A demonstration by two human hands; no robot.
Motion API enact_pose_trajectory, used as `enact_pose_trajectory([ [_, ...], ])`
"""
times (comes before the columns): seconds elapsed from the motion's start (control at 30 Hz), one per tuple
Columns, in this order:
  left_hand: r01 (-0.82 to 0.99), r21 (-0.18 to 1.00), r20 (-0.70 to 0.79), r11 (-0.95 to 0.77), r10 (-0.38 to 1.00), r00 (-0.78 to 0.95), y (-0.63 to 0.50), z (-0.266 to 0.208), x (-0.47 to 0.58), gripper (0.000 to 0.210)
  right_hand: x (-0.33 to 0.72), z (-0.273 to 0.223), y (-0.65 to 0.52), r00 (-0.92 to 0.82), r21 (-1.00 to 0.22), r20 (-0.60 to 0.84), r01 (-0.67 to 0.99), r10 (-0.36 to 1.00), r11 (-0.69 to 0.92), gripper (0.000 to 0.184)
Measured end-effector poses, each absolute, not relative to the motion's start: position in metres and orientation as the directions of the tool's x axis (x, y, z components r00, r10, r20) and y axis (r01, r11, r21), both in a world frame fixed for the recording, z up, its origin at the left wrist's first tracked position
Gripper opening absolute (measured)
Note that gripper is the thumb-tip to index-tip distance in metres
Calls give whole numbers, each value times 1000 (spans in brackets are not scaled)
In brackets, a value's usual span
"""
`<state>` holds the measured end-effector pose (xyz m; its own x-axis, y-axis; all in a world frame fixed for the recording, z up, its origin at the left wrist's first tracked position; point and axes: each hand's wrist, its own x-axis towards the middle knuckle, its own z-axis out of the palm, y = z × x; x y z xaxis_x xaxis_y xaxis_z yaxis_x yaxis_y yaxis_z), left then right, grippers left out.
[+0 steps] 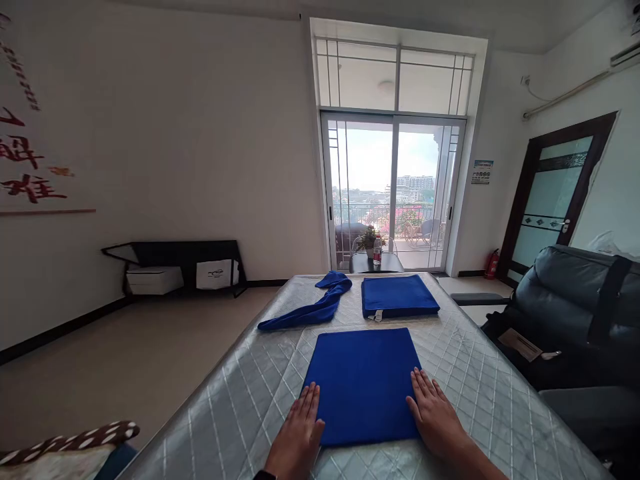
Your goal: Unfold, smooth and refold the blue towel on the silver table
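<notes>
The fingers of the left hand lay extended and close together along the left edge of a flat, royal-blue, nearly square piece of folded-looking cloth; those of the right hand lay straight along its right edge, thumb set apart. Neither hand gripped anything; both were unclenched, palms down. The square sat on the near half of a silvery-grey, diamond-quilted mattress.

Judging by its squared outline, the shaping of this piece was close to done. Near the mattress's far end, to the right, a thicker, royal-blue, rectangular folded bundle with a small white tag at its near edge looked finished. To the left at that end, a twisted, rumpled length of blue cloth lay unfolded.

The square looked smooth and matte, with straight edges and no obvious creases; how many layers it held could not be told.
</notes>
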<state>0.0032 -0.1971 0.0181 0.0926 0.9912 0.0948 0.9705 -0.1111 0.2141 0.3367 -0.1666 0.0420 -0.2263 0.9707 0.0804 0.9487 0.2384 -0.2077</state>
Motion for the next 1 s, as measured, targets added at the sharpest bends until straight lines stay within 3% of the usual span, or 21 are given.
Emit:
enact_pose_trajectory([
  [0.23,986,131,122,-104,989,88,-190,2,2,65,336,35,-197,-200,-265,-3,945,980,192,69],
  [0.43,988,113,168,-110,982,90,-192,4,6,63,340,27,-196,-194,-309,60,929,979,203,64],
  [0.57,952,101,176,-289,947,269,-194,5,46,63,342,23,-194,-194,-323,76,923,978,209,63],
  [0.73,785,164,93,-597,802,590,-190,-5,138,73,344,19,-194,-206,-280,63,935,977,215,62],
  [0.87,773,229,60,-592,801,596,-186,-9,175,74,349,12,-192,-226,-279,104,928,968,247,58],
  [1.0,810,223,48,-543,836,547,-188,-10,164,73,350,14,-191,-220,-277,79,932,972,234,61],
])
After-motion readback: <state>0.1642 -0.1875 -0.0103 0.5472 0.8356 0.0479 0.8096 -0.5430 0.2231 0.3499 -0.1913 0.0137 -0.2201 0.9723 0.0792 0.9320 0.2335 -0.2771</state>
